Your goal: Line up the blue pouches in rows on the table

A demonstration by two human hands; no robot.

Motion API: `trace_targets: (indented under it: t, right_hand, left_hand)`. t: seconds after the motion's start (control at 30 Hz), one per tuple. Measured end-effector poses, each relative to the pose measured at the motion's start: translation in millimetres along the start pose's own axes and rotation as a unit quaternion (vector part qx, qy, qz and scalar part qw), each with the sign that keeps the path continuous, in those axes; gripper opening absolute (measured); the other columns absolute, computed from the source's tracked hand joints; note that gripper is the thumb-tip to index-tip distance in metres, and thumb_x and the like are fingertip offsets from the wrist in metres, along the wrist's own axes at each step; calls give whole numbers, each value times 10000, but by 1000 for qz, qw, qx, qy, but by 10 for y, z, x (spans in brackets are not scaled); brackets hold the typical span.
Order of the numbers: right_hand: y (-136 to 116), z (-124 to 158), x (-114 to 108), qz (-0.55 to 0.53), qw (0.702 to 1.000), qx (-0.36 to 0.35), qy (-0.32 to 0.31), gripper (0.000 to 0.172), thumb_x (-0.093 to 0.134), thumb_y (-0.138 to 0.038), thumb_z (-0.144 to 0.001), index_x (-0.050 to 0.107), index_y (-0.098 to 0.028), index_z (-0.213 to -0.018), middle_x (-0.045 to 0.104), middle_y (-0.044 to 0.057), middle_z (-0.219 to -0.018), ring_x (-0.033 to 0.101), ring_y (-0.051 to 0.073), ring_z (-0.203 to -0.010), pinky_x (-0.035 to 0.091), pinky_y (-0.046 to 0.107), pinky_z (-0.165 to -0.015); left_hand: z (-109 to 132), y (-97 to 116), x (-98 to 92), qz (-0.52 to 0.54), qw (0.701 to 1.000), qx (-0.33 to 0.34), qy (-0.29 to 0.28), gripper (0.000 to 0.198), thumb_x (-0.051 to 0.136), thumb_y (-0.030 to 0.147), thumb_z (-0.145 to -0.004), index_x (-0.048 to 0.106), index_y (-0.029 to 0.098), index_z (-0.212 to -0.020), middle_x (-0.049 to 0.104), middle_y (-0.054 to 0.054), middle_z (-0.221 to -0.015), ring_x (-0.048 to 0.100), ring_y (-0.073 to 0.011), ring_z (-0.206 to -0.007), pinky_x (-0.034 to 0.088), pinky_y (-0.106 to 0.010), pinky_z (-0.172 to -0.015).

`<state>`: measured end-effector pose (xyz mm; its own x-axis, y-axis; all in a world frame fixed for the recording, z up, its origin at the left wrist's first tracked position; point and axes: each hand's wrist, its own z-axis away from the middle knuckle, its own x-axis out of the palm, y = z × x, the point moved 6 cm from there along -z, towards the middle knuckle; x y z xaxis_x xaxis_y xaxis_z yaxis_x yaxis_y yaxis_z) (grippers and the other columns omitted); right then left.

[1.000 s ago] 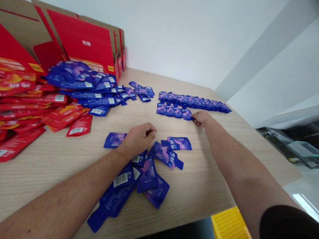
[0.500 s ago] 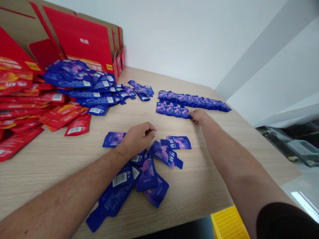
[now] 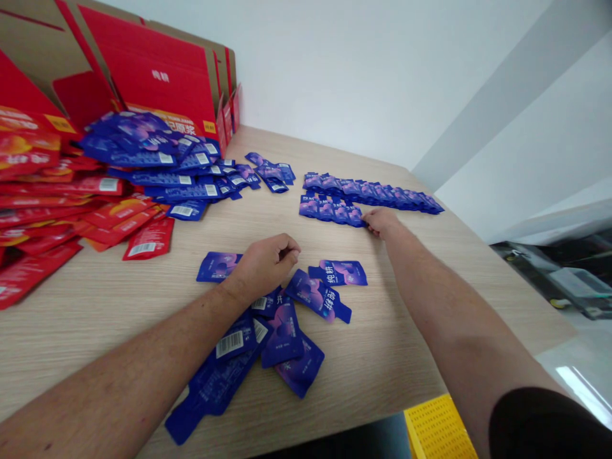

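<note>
My hands are working well apart on the tabletop point(image 3: 363, 357). My right hand point(image 3: 380, 223) is reaching the end of a short row of blue sachets point(image 3: 329, 212), which is lying just below a longer, neatly overlapping row point(image 3: 373, 194). My left hand point(image 3: 262, 268) is curled above a loose scatter of sachets point(image 3: 287, 338). I cannot tell whether either hand is holding anything. Much is lying unarranged: that scatter, a small clump point(image 3: 270, 173), and a big blue heap point(image 3: 157, 169) beside red sachets point(image 3: 62, 204). Flattened red cartons point(image 3: 153, 70) are standing behind, and a yellow crate point(image 3: 437, 430) is showing below the table edge.
</note>
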<state>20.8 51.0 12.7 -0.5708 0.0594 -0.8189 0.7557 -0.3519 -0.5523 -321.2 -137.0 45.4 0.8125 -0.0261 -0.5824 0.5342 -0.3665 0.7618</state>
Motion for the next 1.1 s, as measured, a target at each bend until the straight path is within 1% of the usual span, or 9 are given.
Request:
trace_targets:
  t: [0.17,0.3,0.4,0.5,0.63,0.73,0.83,0.93,1.1]
  right_hand:
    - [19,15,-23,24,999,9,35,174,708,-310,-914,747,-143,-888,517,-8,-468,437,119,-370,350,242,-404]
    - [24,218,-144,9,997,-26,73,212,648,-337,-946,742,-148,-962,549,-4,-528,463,117,-414,354,232,-423]
    - [26,530,-232,-26,996,-61,58,181,639,-314,-946,728,-163,-989,587,1,-614,496,106,-475,358,208,-439]
    - [23,948,-253,-17,995,-99,-1,148,665,-304,-932,719,-176,-986,647,20,-726,550,105,-545,371,196,-465]
    - [82,1505,-174,85,983,-144,-70,192,689,-351,-926,724,-188,-1023,694,36,-778,608,129,-627,428,218,-563]
    - [124,1772,-114,156,969,-188,-49,321,704,-378,-908,715,-181,-1161,723,66,-877,647,163,-717,488,259,-688]
    - [33,1880,-77,165,947,-274,-3,454,710,-358,-893,680,-180,-1310,704,126,-1129,676,188,-830,527,317,-853]
    - [-118,1865,34,174,922,-342,-50,544,737,-329,-871,649,-190,-1390,651,166,-1306,686,241,-994,518,378,-971]
    - [-266,1803,179,212,901,-353,-135,611,833,-289,-776,676,-167,-1354,711,159,-1221,655,299,-1129,477,388,-1027]
  left_hand:
    - [4,3,3,0,1000,-4,2,154,549,305,-886,672,213,-898,711,19,-753,638,-164,-689,463,-288,-646]
    - [2,12,-1,-1,1000,-2,3,155,546,299,-893,671,208,-907,724,7,-791,655,-170,-722,481,-293,-672]
    - [1,53,-4,-24,999,21,-12,162,536,281,-903,677,203,-918,726,-6,-809,661,-173,-735,499,-301,-692]
    - [28,178,32,-70,991,94,-64,186,552,277,-921,700,201,-1004,754,-45,-981,690,-200,-905,535,-339,-856]
    - [113,341,141,-130,962,185,-154,272,611,303,-930,701,201,-1166,726,-91,-1218,639,-250,-1176,471,-402,-1080]
    - [155,374,227,-159,946,204,-195,351,667,294,-897,690,196,-1233,706,-106,-1275,616,-270,-1221,449,-418,-1110]
    - [172,352,304,-180,937,206,-218,381,683,287,-879,692,195,-1248,693,-113,-1306,613,-280,-1228,447,-417,-1105]
    - [183,325,352,-193,931,212,-227,352,667,297,-889,708,200,-1225,691,-111,-1311,616,-279,-1227,444,-410,-1102]
    - [196,321,365,-208,924,222,-231,316,645,291,-903,727,186,-1190,710,-123,-1250,635,-271,-1190,455,-401,-1082]
